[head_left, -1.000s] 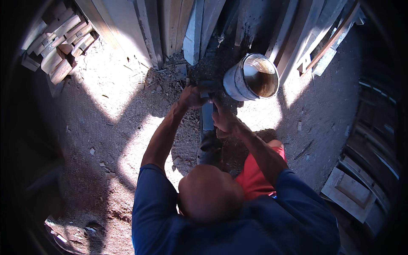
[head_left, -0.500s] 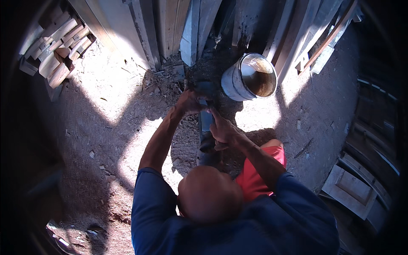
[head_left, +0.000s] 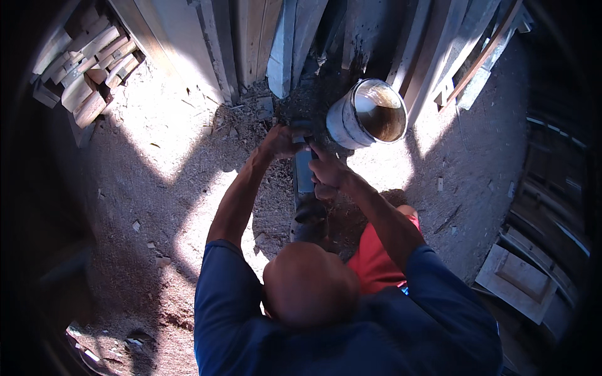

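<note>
Hands have shifted little over the last second: the left hand is wrapped around the top of the long grey-blue tool, its grip closed on it, and the right hand clasps the side just below. The tool stands upright on the dirt floor, beside the white bucket, which has drifted slightly in view, so the work looks mid-stroke.

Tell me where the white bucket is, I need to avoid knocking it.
In the head view the white bucket stands on the dirt ground, upper centre-right, just beyond the right hand and in front of the leaning planks.
</note>
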Action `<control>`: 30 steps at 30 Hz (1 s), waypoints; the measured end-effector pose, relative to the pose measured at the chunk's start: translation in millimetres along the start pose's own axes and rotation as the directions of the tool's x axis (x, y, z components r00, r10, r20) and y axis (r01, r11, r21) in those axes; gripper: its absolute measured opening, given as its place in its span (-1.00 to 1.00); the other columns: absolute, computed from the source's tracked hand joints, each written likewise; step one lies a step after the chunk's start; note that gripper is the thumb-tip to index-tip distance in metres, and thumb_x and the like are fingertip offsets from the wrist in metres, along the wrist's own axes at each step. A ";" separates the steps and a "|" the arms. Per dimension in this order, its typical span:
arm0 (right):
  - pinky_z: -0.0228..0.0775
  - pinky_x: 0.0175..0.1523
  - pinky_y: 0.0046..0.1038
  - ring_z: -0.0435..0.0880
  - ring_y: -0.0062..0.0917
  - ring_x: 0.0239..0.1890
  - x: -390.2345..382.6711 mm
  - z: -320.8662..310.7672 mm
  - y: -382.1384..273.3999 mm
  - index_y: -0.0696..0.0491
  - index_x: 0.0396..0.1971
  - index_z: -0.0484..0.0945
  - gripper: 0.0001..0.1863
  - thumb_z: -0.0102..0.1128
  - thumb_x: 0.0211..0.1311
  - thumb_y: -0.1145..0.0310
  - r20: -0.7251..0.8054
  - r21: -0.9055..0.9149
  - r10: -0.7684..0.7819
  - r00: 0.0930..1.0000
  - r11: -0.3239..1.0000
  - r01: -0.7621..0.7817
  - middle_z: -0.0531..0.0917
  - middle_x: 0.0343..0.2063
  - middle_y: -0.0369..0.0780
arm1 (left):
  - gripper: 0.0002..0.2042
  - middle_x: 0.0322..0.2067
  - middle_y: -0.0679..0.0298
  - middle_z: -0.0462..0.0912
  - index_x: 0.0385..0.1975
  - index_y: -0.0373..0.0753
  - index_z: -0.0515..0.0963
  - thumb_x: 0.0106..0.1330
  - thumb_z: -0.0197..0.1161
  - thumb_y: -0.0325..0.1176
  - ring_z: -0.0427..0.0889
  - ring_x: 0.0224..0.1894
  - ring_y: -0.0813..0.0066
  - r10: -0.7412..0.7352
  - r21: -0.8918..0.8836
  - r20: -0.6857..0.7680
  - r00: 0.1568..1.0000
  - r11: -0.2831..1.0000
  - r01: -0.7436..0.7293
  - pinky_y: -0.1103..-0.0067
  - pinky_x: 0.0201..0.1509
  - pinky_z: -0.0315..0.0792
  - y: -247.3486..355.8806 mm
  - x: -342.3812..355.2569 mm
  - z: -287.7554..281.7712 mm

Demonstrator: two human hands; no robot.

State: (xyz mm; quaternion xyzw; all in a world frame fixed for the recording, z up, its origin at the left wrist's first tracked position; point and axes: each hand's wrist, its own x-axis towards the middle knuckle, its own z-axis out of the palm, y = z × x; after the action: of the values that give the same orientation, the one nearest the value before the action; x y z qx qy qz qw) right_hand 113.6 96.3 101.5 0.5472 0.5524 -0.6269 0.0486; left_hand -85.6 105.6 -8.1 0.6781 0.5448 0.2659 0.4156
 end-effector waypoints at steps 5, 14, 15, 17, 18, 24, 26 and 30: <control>0.60 -0.24 -0.23 0.74 -0.37 -0.36 -66.1 37.6 43.5 -0.07 0.65 -0.18 -0.16 -0.05 0.46 0.31 0.102 -0.070 0.073 0.992 0.995 -0.066 0.67 -0.43 -0.10 | -0.54 0.05 0.32 0.79 0.01 0.00 0.76 0.06 0.63 -0.12 0.73 0.15 0.30 0.125 0.115 -0.121 0.985 0.987 -0.112 0.19 0.37 0.40 25.6 -90.3 47.4; 0.59 0.03 0.05 0.79 0.10 -0.24 25.6 -31.5 -11.7 -0.04 0.59 0.01 -0.30 -0.09 0.49 0.31 0.031 -0.162 -0.226 0.974 0.960 0.228 0.72 -0.26 0.25 | -0.58 -0.06 0.14 0.80 0.02 -0.12 0.75 0.09 0.59 -0.40 0.77 0.01 0.10 0.191 -0.033 -0.147 0.970 0.980 -0.198 0.27 0.23 0.54 12.9 32.5 -35.4; 0.60 -0.03 0.01 0.80 -0.01 -0.26 7.8 -40.9 -40.6 0.00 0.56 0.12 -0.36 -0.10 0.52 0.29 -0.052 -0.424 -0.378 0.924 0.847 0.322 0.72 -0.34 0.17 | -0.58 -0.01 0.14 0.79 0.05 -0.16 0.72 0.17 0.57 -0.32 0.77 0.03 0.14 0.257 0.160 -0.249 0.934 0.962 -0.222 0.25 0.21 0.56 36.4 33.3 -68.0; 0.55 0.00 -0.03 0.76 -0.02 -0.22 -34.8 -58.0 -75.1 0.08 0.55 0.10 -0.34 -0.07 0.52 0.27 -0.065 -0.332 -0.271 0.960 0.914 0.235 0.69 -0.36 0.09 | -0.59 0.02 0.13 0.79 0.10 -0.22 0.68 0.28 0.52 -0.24 0.77 0.04 0.21 0.292 0.248 -0.474 0.830 0.949 -0.193 0.27 0.14 0.59 82.7 22.9 -106.1; 0.56 -0.01 -0.08 0.76 -0.10 -0.23 -41.9 -64.1 -60.0 0.07 0.57 0.08 -0.32 -0.04 0.52 0.27 -0.131 -0.345 -0.319 0.939 0.902 0.258 0.69 -0.34 0.05 | -0.61 0.00 0.12 0.79 0.10 -0.23 0.67 0.33 0.49 -0.24 0.77 0.03 0.25 0.234 0.141 -0.602 0.763 0.972 -0.187 0.30 0.10 0.61 94.5 15.5 -106.9; 0.52 0.00 -0.04 0.70 0.02 -0.10 -57.9 -19.0 22.6 0.17 0.31 0.29 -0.42 0.24 0.35 0.35 -0.329 -0.420 -0.426 0.843 0.865 0.273 0.64 -0.24 0.08 | -0.48 -0.07 0.12 0.74 0.13 -0.44 0.57 0.45 0.40 -0.06 0.71 -0.06 0.46 -0.359 -0.561 -0.308 0.881 0.816 0.137 0.50 0.01 0.63 91.6 -64.5 -23.8; 0.50 0.00 0.00 0.68 0.09 -0.06 -55.1 2.6 41.5 0.20 0.23 0.31 -0.43 0.30 0.30 0.37 -0.314 -0.391 -0.426 0.848 0.873 0.294 0.63 -0.19 0.14 | -0.46 -0.11 0.16 0.74 0.10 -0.43 0.57 0.45 0.39 -0.01 0.74 -0.11 0.47 -0.397 -0.681 -0.204 0.895 0.715 0.162 0.51 -0.03 0.65 73.2 -82.9 27.0; 0.49 0.01 0.05 0.67 0.15 -0.05 -56.8 24.1 70.8 0.21 0.21 0.29 -0.40 0.36 0.24 0.40 -0.296 -0.432 -0.474 0.829 0.841 0.326 0.64 -0.13 0.22 | -0.66 -0.13 0.19 0.76 0.04 -0.37 0.62 0.52 0.31 -0.19 0.77 -0.13 0.45 -0.509 -0.866 -0.025 0.861 0.441 0.235 0.48 -0.08 0.68 86.5 -83.9 49.3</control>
State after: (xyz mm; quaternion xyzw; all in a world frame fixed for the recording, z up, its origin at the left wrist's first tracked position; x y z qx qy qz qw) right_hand 168.0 20.2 93.2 0.5120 0.7607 -0.3871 -0.0972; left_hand -22.9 6.3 48.2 0.2091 0.5383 0.4881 0.6544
